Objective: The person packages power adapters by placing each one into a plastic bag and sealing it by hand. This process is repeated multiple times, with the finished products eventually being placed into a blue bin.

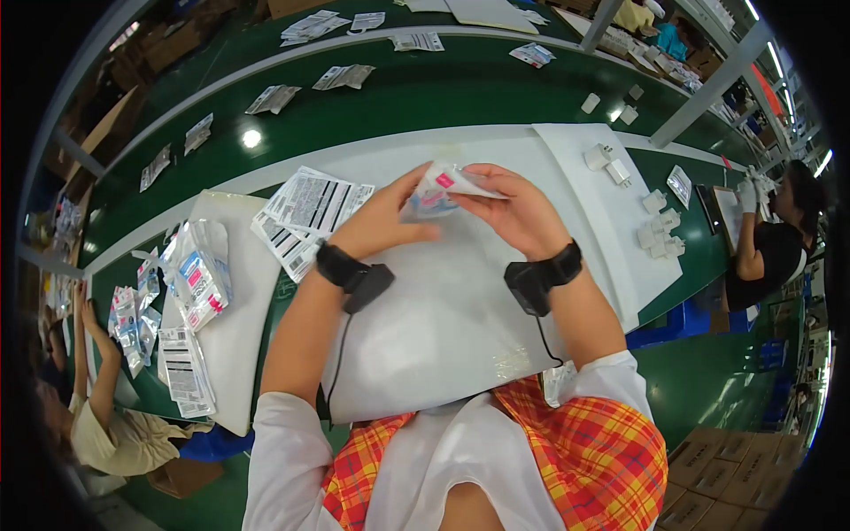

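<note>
In front of me, over the white work mat [425,327], I hold up a small clear plastic pouch [434,196] with pink and blue print. My left hand [387,219] has its fingers behind the pouch's left side, its thumb stretched out below. My right hand [522,211] pinches the pouch's right edge between thumb and fingers. What is inside the pouch I cannot make out. Beside my left hand, printed card inserts [314,208] lie fanned out. Both wrists wear black strapped devices with cables.
Filled pouches [199,270] and more cards [186,372] lie at left. White plug adapters [608,164] stand on the right sheet, with several more [660,232] beyond it. Pouches [343,77] lie spaced along the green conveyor belt [407,97]. Co-workers sit left and right [779,234].
</note>
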A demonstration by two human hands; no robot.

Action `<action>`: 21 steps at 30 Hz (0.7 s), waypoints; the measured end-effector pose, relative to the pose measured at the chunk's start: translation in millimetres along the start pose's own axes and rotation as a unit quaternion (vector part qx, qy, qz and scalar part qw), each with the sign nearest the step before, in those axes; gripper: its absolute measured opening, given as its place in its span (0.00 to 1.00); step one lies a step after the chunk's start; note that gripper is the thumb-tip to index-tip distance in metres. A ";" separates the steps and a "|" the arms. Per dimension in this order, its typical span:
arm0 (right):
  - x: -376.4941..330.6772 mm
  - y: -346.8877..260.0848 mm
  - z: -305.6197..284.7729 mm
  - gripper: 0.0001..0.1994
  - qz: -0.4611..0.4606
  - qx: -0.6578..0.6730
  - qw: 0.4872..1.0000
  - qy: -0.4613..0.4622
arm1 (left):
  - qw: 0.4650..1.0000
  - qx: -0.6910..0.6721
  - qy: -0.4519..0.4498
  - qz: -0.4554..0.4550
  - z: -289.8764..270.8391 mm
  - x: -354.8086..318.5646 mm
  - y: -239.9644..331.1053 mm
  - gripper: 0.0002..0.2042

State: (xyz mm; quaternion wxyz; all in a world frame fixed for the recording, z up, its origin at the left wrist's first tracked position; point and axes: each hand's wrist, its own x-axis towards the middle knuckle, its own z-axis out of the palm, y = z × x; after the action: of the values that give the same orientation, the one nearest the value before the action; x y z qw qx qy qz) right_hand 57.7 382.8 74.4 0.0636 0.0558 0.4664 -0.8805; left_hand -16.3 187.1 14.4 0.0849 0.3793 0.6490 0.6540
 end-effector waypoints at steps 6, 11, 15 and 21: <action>-12.5 18.6 -19.5 0.14 -0.114 -0.308 0.943 0.052 | 0.982 0.006 0.057 -0.183 15.2 2.7 -7.2 0.19; -2.9 33.1 -42.3 0.14 0.019 -0.330 0.939 0.093 | 0.970 -0.063 0.098 -0.212 31.9 7.5 -21.7 0.15; 11.0 20.0 -52.2 0.14 -0.024 -0.315 0.945 0.083 | 0.964 -0.128 0.169 -0.162 37.5 25.2 -23.0 0.12; 11.8 11.6 -109.6 0.10 -0.240 -0.642 0.727 -0.043 | 0.941 0.247 -0.089 -0.215 12.5 16.2 -31.5 0.08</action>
State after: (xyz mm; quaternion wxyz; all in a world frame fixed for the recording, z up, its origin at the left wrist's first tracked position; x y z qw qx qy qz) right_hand 52.2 466.4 1.9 -0.1086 -0.1501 0.9148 -0.3590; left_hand -32.1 211.2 -9.7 0.1850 0.2965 0.8459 0.4029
